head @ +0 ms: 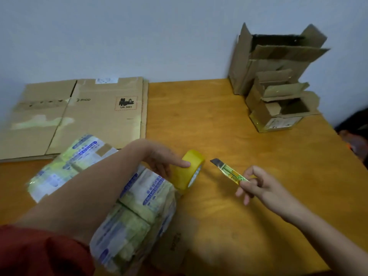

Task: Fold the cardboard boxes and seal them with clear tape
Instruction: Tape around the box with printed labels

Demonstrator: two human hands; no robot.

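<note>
My left forearm lay across a wrapped parcel [131,208] whose blue print was too blurred to read. At its far end my left hand [163,158] gripped the tilted yellow tape roll [189,172]. Just right of it, not touching, my right hand [256,184] pinched a green knife [229,171], blade toward the roll. Beyond, on the left, flat cardboard [95,116] read "PICO" and "UN 3481". At the table's [199,116] far right stood a small open box [278,110] and, behind it, a taller open box [258,62].
</note>
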